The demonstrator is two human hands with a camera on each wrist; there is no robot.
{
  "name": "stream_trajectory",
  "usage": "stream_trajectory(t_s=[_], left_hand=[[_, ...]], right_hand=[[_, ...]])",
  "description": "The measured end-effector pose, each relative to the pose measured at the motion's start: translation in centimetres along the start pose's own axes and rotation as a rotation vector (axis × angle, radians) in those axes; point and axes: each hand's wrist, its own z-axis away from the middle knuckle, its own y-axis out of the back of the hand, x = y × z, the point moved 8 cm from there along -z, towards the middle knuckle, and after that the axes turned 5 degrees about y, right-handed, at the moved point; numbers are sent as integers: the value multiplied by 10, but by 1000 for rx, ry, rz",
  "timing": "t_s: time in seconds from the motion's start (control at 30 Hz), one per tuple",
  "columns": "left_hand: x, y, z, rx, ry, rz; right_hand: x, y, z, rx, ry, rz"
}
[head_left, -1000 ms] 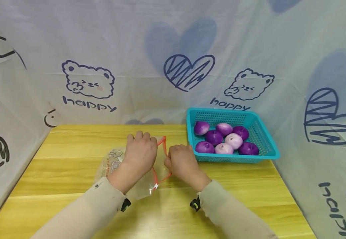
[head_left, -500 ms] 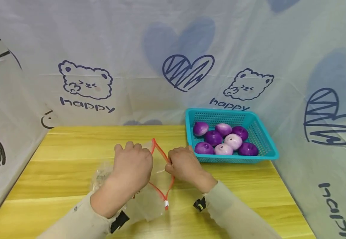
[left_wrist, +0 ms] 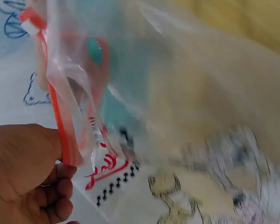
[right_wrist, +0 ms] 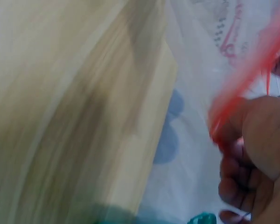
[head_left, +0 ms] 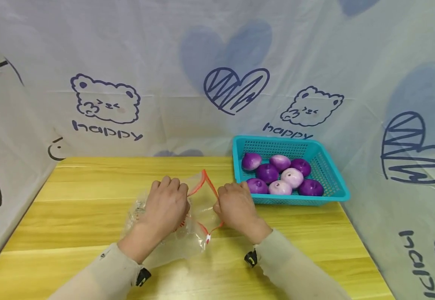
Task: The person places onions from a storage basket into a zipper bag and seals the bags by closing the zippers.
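Note:
Between both hands is a clear zip bag (head_left: 181, 248) with a red zip edge and printed drawings. Its mouth gapes, with the red edges spread apart and a white slider (head_left: 207, 238) at the near corner. My left hand (head_left: 166, 206) grips one side of the mouth; in the left wrist view the red zip strip (left_wrist: 60, 116) is pinched between thumb and fingers. The opposite side is pinched by my right hand (head_left: 236, 204), beside the basket; the right wrist view shows its thumb and curled fingers on the blurred red edge (right_wrist: 233, 98).
A teal plastic basket (head_left: 331, 166) stands at the back right of the wooden table (head_left: 86, 200), holding several glossy purple and pale onions (head_left: 267, 173). A white printed curtain (head_left: 172, 62) hangs behind the table and along its sides.
The bag's mouth has been pulled wider than a second ago. My left hand moved left and nearer, then slightly back up; my right hand shifted a little right. The onions stayed in the basket.

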Motion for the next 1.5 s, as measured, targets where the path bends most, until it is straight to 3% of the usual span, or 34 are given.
stream_trajectory(t_s=[0.13, 0.3, 0.57, 0.67, 0.77, 0.87, 1.03, 1.23, 1.37, 1.5], left_hand=[[-6, 12, 0, 64, 53, 38], [-1, 18, -3, 127, 19, 70], [2, 14, -6, 144, 27, 96], [2, 16, -6, 159, 28, 107], [3, 19, -7, 181, 25, 114], [3, 21, -8, 201, 26, 117], [2, 22, -10, 208, 45, 135], [2, 20, -12, 193, 57, 155], [1, 14, -11, 144, 72, 155], [1, 8, -11, 91, 90, 164]], right_hand=[[11, 4, 2, 26, -78, 35], [10, 2, 1, 46, -50, -13], [10, 5, 3, 68, -43, -49], [24, 16, 4, 106, -27, -38], [52, 29, 3, 124, -3, 20], [87, 35, -1, 68, 32, 88], [128, 21, -2, -150, 145, 176], [134, -1, -1, -307, 265, 191], [134, -18, -6, -405, 274, 149], [137, -32, -9, -443, 271, 120]])
